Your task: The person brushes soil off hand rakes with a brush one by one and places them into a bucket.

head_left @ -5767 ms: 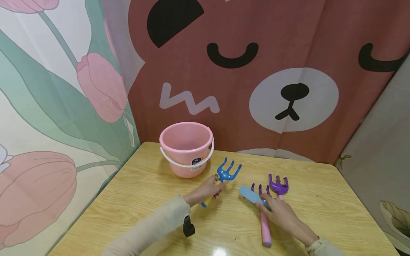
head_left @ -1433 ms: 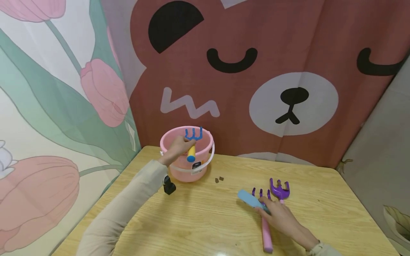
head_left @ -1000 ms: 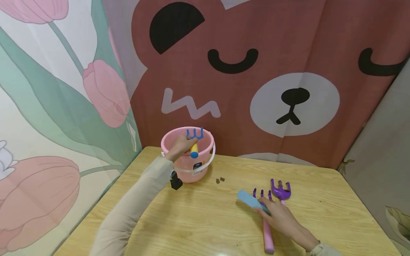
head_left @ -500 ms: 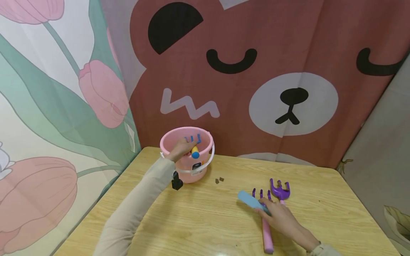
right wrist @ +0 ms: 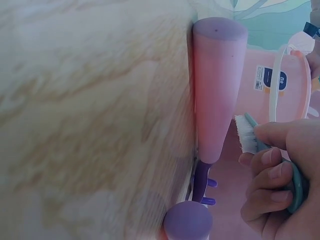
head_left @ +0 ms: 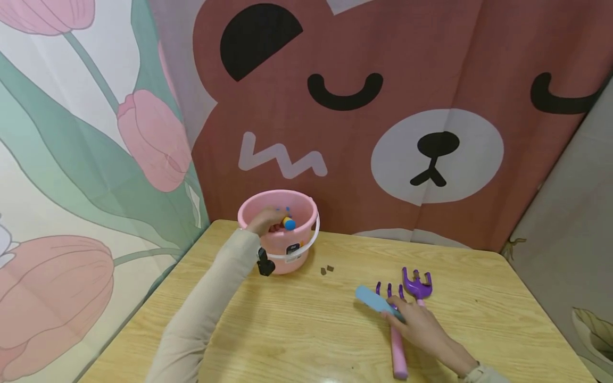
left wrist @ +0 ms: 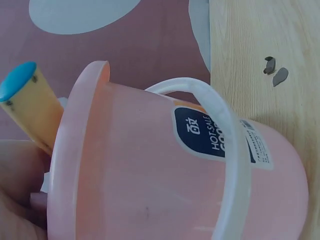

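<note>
My left hand (head_left: 266, 220) grips a toy hand rake (head_left: 289, 224) by its yellow handle with a blue end, inside the mouth of the pink bucket (head_left: 275, 246). Only the tips of the blue prongs show past the fingers. In the left wrist view the handle (left wrist: 35, 107) slants up beyond the bucket's rim. At the right, my right hand (head_left: 421, 324) holds a light blue brush (head_left: 372, 300), its white bristles (right wrist: 245, 134) visible in the right wrist view. The brush is over a purple rake with a pink handle (head_left: 398, 354).
A second purple rake (head_left: 419, 288) with brown bits on its prongs lies just beyond the right hand. Two dark flakes (head_left: 327, 270) lie on the wooden table (head_left: 297, 330) beside the bucket. A bear-print curtain (head_left: 345, 154) hangs behind the table.
The blue and yellow rake has gone from above the table to the bucket, its prongs sinking below the rim. Dark flakes now show beside the bucket. The right hand has barely moved.
</note>
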{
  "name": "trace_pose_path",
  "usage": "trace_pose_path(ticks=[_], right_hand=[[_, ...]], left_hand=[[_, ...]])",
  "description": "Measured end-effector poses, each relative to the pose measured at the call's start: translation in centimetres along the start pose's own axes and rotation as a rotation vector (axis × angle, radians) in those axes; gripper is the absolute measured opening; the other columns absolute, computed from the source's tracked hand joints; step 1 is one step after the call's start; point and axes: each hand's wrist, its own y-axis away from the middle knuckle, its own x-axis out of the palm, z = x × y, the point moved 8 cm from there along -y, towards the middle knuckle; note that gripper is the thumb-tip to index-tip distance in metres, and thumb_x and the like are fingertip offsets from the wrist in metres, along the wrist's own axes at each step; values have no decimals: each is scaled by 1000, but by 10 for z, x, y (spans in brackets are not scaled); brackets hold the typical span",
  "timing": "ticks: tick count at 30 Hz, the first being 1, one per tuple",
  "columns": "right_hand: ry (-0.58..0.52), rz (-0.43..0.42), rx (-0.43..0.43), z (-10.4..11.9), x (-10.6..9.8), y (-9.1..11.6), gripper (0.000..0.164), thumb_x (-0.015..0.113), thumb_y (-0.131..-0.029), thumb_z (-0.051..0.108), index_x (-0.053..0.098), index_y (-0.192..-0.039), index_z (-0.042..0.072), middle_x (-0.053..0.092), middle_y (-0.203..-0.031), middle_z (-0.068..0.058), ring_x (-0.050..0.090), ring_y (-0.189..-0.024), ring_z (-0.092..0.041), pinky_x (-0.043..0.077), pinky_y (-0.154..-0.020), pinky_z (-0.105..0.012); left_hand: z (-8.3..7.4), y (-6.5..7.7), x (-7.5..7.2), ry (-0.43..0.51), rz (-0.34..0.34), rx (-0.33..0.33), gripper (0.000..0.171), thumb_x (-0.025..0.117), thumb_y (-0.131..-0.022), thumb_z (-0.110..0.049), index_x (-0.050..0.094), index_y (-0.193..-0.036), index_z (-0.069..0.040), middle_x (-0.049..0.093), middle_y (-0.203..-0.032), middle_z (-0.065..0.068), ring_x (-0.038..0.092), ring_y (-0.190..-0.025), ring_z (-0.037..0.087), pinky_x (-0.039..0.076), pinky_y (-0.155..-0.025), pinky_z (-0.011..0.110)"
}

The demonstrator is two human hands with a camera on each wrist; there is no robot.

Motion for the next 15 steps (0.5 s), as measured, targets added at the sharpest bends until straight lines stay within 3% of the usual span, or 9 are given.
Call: trace_pose_path(ticks=[6,11,15], right_hand=[[3,-2,17,-1,0,0,33,70,-93,25,65,-116,1,60,-76,5,41,-52,-1,33,-43,-21],[0,4,10,-2,0,0,33,69,-93,25,64,-115,1,59,-76,6,40,-50,-1,32,-42,-21],[-10,10,10,-1,1,0,33,68,-94,26,64,-116,1,56,-73,8,39,-48,-1,30,-41,-20]], left_hand=[[-5,3,-1,-61,31,68,35,57,-96,-16,56,-62,-8,43,-52,-1,39,-48,10,34,-48,21],[-2,-1,-1,-61,39,49,32,57,-89,-11,53,-58,-14,41,-52,-3,36,-46,8,30,-48,19],[-1,-2,0,-14,58,39,27,56,-89,-7,60,-63,-7,49,-54,1,40,-46,9,33,-48,19]])
